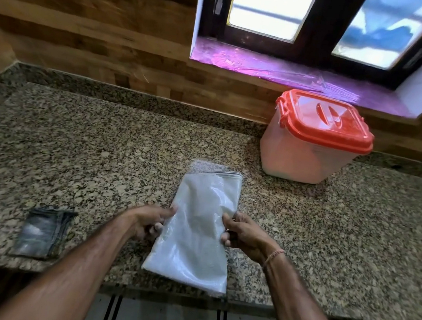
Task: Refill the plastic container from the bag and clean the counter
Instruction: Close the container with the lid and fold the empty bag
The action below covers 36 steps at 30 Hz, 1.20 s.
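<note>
Daylight enters by the window, its panes blown out white, and the sill glares purple. The surface is evenly lit (shadows soft); the bag shows sheen. The wall is smeared by blur; straight edges bow outward.

We reach both arms forward. Our left grip and right grip each hold one side of the bag.

A home kitchen: speckled granite counter (wood-panelled wall behind) under a window.
</note>
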Motion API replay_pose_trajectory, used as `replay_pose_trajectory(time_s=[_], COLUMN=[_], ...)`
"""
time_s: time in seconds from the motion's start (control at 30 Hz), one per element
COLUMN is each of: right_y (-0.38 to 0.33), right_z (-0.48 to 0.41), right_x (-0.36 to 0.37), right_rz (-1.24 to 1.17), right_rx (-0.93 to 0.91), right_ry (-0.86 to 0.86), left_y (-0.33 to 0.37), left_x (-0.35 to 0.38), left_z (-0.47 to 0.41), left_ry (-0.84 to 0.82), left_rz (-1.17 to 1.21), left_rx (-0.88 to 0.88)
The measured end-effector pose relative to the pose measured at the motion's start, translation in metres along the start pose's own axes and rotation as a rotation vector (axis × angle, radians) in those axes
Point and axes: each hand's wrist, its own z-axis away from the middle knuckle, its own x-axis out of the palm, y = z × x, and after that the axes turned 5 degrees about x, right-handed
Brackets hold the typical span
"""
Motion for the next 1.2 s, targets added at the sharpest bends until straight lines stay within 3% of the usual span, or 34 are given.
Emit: replay_pose_trajectory(time_s=[0.3,0.43,0.63,0.83,0.97,1.07,1.2], right_y=[0.009,0.0,-0.02,0.049,0.068,0.065,0.046], right_z=[-0.009,-0.008,-0.009,-0.034,-0.044,-0.045,-0.039], right_x=[-0.01,0.001,0.012,-0.001,-0.005,-0.01,-0.021], right_rz=[-0.175,-0.094,-0.14,0.166,0.385,0.573,0.467], right_rx=[0.073,-0.09,-0.284,-0.045,-0.052,-0.094,-0.196], right_ry=[0.222,0.32,0.447,0.609,0.553,0.526,0.43], left_y=[0.001,0.012,0.027,-0.044,-0.069,-0.072,-0.068], left_x=[0.019,0.032,0.048,0.049,0.053,0.056,0.066], left_z=[0.005,0.013,0.028,0.02,0.01,0.004,0.02], left_ry=[0.163,0.259,0.496,0.7,0.741,0.647,0.628], left_rz=[0.218,0.289,0.187,-0.073,-0.176,-0.056,0.173], left_rx=[0.153,0.271,0.482,0.257,0.203,0.14,0.246])
